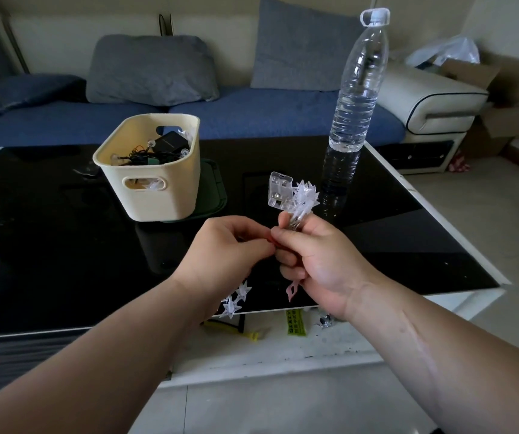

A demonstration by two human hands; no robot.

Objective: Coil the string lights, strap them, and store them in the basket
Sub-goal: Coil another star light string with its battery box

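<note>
The right hand [317, 264] grips one bundle of clear star-shaped string lights [302, 197] above the black glass table [48, 233]; the left hand [226, 249] pinches one red strap [271, 240] beside it. One cream plastic basket [148, 195] stands behind.

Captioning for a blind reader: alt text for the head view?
The right hand grips a bundle of clear star-shaped string lights while the left hand pinches a red strap, above a black glass table. A cream plastic basket stands behind.

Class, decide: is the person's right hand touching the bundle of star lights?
Touching. The head view shows the right hand gripping the bundle of star lights, with the clear battery box sticking out above it.
</note>
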